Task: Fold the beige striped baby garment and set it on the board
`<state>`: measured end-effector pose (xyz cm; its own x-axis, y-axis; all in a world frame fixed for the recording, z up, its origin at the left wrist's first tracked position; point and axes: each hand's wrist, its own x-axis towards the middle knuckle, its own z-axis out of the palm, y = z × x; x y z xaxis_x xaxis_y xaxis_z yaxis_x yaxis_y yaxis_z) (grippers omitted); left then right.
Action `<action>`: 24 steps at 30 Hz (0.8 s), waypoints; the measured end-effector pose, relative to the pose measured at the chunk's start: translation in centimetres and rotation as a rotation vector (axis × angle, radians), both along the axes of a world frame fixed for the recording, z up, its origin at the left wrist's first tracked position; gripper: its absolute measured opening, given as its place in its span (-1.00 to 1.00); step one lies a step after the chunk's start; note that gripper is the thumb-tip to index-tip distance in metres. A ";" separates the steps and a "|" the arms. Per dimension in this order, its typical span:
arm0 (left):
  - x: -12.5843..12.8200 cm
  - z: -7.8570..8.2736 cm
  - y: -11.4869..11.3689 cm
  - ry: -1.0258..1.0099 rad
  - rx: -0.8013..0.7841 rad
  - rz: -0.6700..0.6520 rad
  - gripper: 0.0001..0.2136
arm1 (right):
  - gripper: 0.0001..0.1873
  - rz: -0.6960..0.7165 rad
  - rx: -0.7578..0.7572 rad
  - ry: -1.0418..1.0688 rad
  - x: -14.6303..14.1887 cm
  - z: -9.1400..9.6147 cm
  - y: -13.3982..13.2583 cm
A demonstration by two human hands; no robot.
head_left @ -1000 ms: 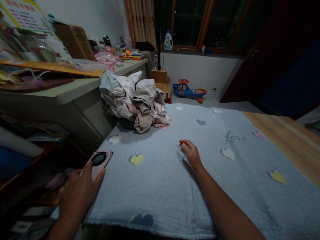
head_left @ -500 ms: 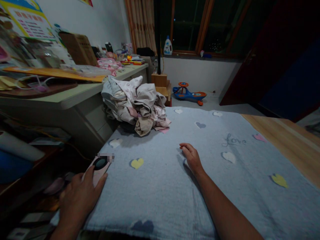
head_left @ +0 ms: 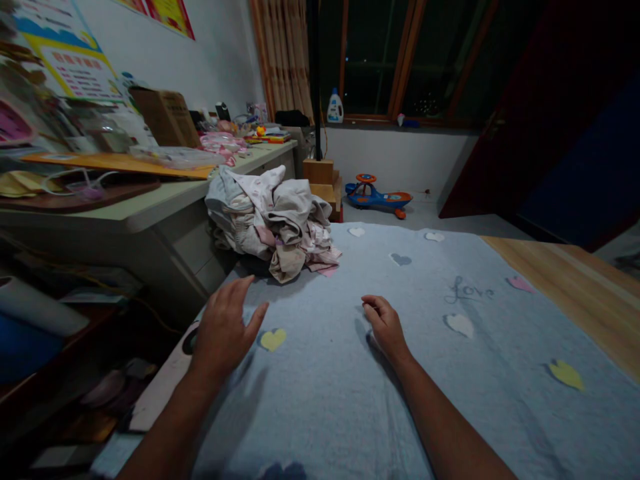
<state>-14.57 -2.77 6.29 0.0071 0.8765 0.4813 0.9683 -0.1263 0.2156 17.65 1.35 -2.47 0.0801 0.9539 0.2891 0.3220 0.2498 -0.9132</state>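
My left hand (head_left: 225, 330) is spread open with its fingers apart, just left of a yellow felt heart (head_left: 273, 340) on a pale blue towelling blanket (head_left: 320, 407). Behind it lies a pale pink device with a round black part (head_left: 163, 380), partly hidden by my wrist and not held. My right hand (head_left: 386, 327) rests on the blanket with loosely curved fingers, holding nothing. A heap of crumpled pale clothes (head_left: 270, 223) lies at the blanket's far end, beyond both hands.
A cluttered cream desk (head_left: 150, 193) stands along the left, with a dark shelf of papers (head_left: 65, 333) below it. A wooden surface (head_left: 575, 287) runs along the right. A blue-and-orange ride-on toy (head_left: 379, 195) and wooden blocks (head_left: 323, 180) stand on the floor beyond.
My left hand has let go of the pink device and moved forward and right onto the blanket, fingers spread. My right hand has barely moved. The view has tilted slightly upward.
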 end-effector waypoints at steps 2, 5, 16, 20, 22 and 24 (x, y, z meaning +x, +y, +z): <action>1.7 1.2 2.7 -0.043 0.019 -0.090 -0.51 | -0.71 -0.022 0.008 -0.028 0.1 0.0 0.1; 3.6 2.3 6.9 -0.101 0.020 -0.175 -0.52 | -0.72 -0.047 0.011 -0.046 0.2 -0.1 0.3; 6.8 2.8 14.9 -0.043 0.091 0.090 -0.38 | -0.77 -0.066 0.006 -0.072 0.1 0.1 0.4; 6.5 3.1 15.6 0.033 0.089 0.122 -0.51 | -0.77 -0.064 0.003 -0.085 0.1 0.0 0.4; 6.3 3.4 15.8 0.000 0.085 0.098 -0.66 | -0.78 -0.059 0.006 -0.090 0.0 0.0 0.5; 6.5 3.8 15.5 -0.088 0.120 0.059 -0.76 | -0.78 -0.054 0.010 -0.096 0.0 -0.1 0.5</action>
